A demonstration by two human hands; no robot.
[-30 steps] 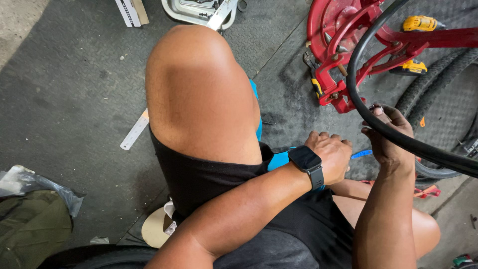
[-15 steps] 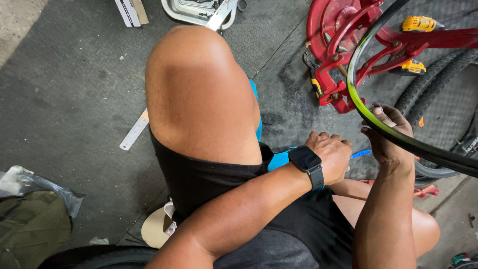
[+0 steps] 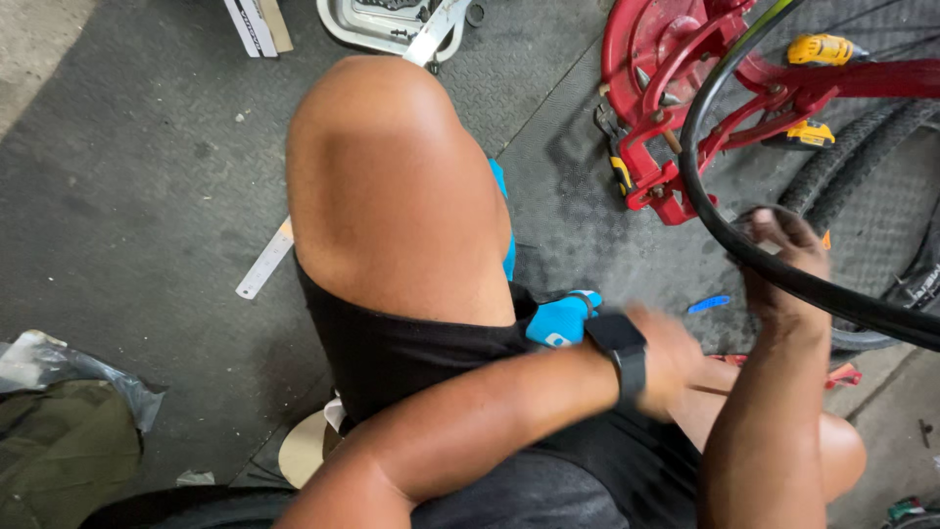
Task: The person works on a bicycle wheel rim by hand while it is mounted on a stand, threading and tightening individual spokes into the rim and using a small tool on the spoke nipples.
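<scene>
Black tyre [image 3: 783, 279] against right hand [image 3: 783, 264]

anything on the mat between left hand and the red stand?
Head view: a small blue lever-like piece lies on the dark mat between the left hand and the red stand; otherwise bare.

Black bicycle tyre [image 3: 715, 220] curves upright, seemingly off its rim.

Soft daylight, faint shadows, left hand motion-blurred
</scene>
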